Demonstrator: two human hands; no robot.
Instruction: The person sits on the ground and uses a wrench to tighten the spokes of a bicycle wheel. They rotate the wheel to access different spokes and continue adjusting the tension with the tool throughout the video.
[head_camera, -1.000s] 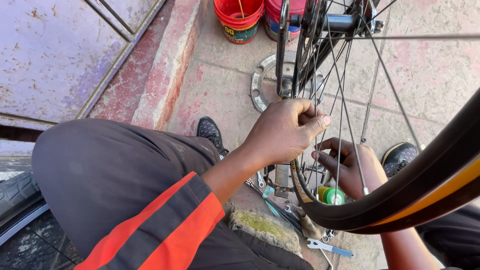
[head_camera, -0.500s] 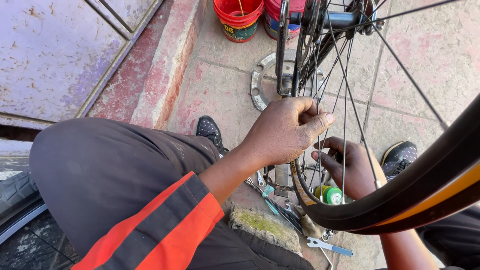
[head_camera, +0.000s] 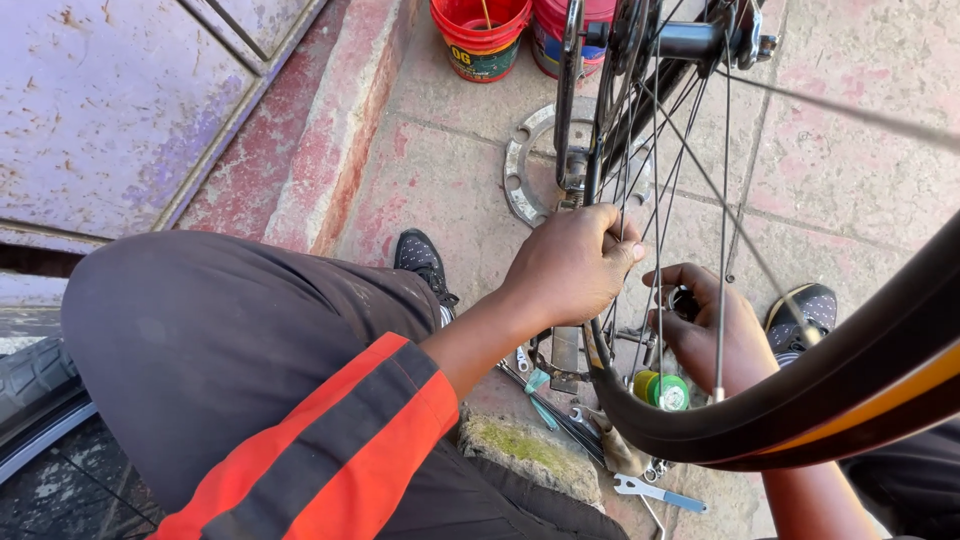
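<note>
I take this for an open-air bicycle repair spot on a paved walkway: stained paving slabs (head_camera: 440, 190), a worn purple metal door (head_camera: 110, 110), red plastic buckets (head_camera: 480, 35), a loose metal ring (head_camera: 525, 165), and wrenches (head_camera: 655, 492) scattered on the ground beneath a spoked wheel (head_camera: 690, 260).

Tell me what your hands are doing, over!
Left hand gripping the bike wheel at the spokes. Right hand behind them, fingers curled. Tools underneath.

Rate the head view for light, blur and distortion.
Head view: hard sunlight, no glare; the left hand and right hand are sharp; the near tyre looms large and soft-edged; one spoke smears; the wheel shades the paving.
</note>
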